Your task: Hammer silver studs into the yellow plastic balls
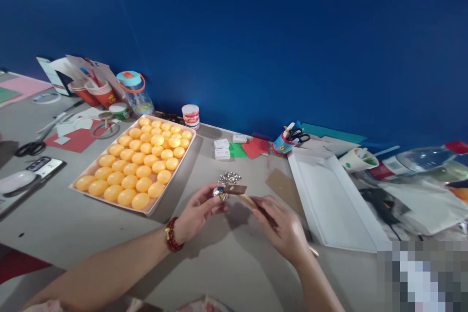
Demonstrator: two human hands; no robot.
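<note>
My left hand (200,212), with a red bead bracelet at the wrist, pinches a small round shiny silver object (216,192) between thumb and fingers. Part of that object is covered by the fingertips, so its exact kind is unclear. Wrapped around a wooden handle, my right hand (281,224) grips a small hammer (236,189). The dark hammer head lies right beside the silver object; whether the two touch is hard to tell. Just beyond the hands, a heap of small shiny metal pieces (230,177) rests on the grey table (204,273).
To the left stands a shallow box (146,213) filled with rows of orange balls (129,169). On the right are a white tray (338,200), a brown card (284,186) and a cup with scissors (282,144). Small white boxes (222,149) sit behind the heap, near the blue wall (234,44).
</note>
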